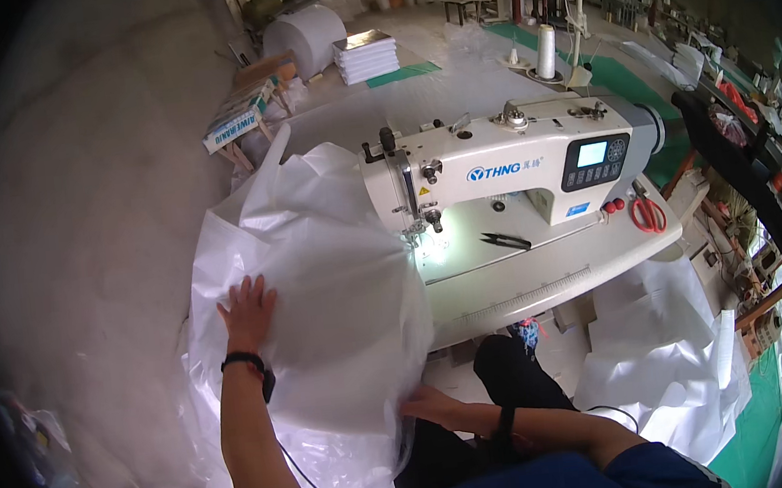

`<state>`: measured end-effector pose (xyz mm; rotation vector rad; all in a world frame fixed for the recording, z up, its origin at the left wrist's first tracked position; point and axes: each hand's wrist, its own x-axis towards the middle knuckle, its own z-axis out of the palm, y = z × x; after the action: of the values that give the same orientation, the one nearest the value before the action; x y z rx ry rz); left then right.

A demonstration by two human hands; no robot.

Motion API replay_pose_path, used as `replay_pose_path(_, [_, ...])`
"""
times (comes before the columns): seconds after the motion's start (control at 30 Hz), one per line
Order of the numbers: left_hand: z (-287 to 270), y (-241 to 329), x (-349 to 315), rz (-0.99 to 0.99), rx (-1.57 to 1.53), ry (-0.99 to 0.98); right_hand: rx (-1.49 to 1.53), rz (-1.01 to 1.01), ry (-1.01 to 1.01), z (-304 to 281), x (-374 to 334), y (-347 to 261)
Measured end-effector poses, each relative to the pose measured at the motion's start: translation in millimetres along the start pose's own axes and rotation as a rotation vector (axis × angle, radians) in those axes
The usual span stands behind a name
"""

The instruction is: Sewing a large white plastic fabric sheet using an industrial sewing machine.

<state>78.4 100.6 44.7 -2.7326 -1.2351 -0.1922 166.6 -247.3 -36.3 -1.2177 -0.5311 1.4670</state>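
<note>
A large white plastic-like sheet (pixel 338 277) drapes over the left end of the sewing table and hangs down toward my lap. My left hand (pixel 249 312) lies flat on it with the fingers spread. At the sheet's lower right edge is my right hand (pixel 433 406), its fingers hidden or blurred against the material, so its grip is unclear. The white sewing machine (pixel 496 163) stands right of the sheet, its lamp lit. The sheet's edge reaches close to the needle area (pixel 424 241).
Thread snips (pixel 506 240) and red-handled scissors (pixel 649 213) lie on the white sewing table (pixel 508 287). A thread cone (pixel 545 52) stands behind the machine. More white sheeting (pixel 655 350) hangs at the right. A large white roll (pixel 306 40) and stacked white bundles (pixel 367 58) sit farther back.
</note>
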Motion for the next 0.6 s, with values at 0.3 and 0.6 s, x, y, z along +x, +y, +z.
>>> replay_pose_path(0.3, [-38.0, 69.6, -103.7, 0.348, -0.463, -0.114, -0.049, 0.223, -0.292, -29.9, -42.5, 0.2])
replay_pose_path(0.6, [-13.0, 51.6, -75.1, 0.208, -0.061, -0.073, -0.306, 0.046, -0.703, 52.0, -8.8, 1.1])
